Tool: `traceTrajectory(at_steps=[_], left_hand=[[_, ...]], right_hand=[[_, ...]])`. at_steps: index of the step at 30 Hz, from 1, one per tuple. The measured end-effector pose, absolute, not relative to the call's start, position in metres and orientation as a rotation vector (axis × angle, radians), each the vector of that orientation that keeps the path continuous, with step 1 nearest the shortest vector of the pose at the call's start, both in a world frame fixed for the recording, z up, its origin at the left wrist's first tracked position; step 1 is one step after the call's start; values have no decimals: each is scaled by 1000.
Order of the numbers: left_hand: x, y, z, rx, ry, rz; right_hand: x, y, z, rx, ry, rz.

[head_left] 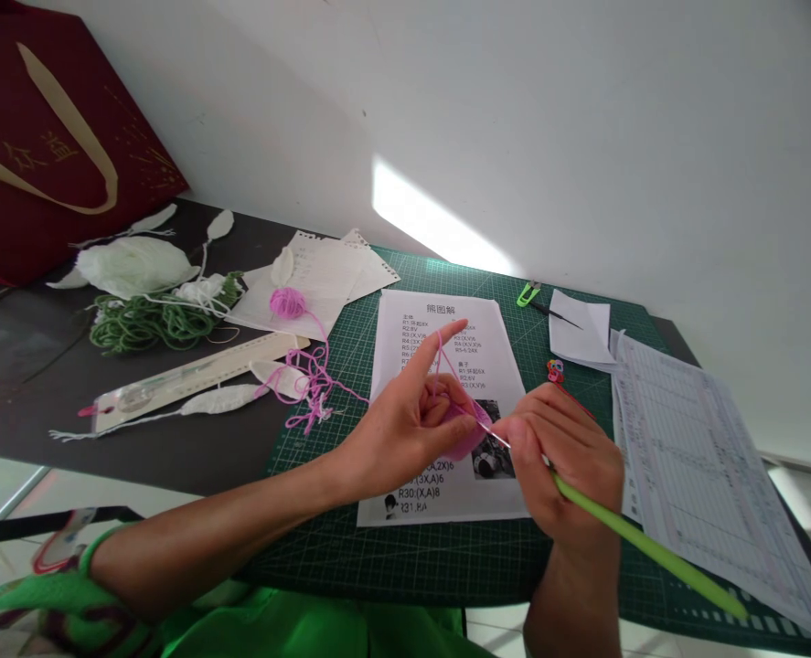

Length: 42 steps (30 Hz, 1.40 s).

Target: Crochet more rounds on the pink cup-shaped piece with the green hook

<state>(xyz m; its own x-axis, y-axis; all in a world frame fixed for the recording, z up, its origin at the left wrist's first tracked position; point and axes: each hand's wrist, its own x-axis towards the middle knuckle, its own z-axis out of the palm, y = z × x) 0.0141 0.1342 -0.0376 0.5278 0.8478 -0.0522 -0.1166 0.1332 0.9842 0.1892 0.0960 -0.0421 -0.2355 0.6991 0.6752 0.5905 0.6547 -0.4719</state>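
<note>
Hook tip (491, 431) hidden behind pink crochet piece (465, 437).

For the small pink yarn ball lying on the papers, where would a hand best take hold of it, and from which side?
Pinch the pink yarn ball across its round middle, coming from above: it sits free on the papers, top exposed. Its strand trails right toward the left hand, so probably avoid that side.

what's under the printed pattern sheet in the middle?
The pattern sheet lies flat on the green cutting mat, whose grid shows all around it. Both hands, left and right, cover its lower middle; anything beneath the paper is hidden.
</note>
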Motion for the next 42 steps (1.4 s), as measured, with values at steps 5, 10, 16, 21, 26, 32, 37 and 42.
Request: traceTrajectory(at_steps=[5,10,16,21,26,32,37,42], left_hand=[[19,130,-39,1285,760,843],[24,128,-37,1134,696,915],[25,130,-32,762,575,818],[18,133,-33,681,544,721],[14,137,-33,705,552,718],[15,140,-33,757,549,705],[17,139,-35,776,544,708],[17,139,-35,794,575,727]], right_hand=[[179,103,-53,-1110,-1937,-60],[161,104,-70,-1184,-1641,-296],[156,103,-76,-1040,-1499,-400],[161,100,-70,-963,-1505,-297],[168,96,-62,-935,-1590,-222],[176,96,-55,-904,-1570,-132],[178,95,-55,-909,-1578,-92],[180,95,-55,-913,-1560,-83]])
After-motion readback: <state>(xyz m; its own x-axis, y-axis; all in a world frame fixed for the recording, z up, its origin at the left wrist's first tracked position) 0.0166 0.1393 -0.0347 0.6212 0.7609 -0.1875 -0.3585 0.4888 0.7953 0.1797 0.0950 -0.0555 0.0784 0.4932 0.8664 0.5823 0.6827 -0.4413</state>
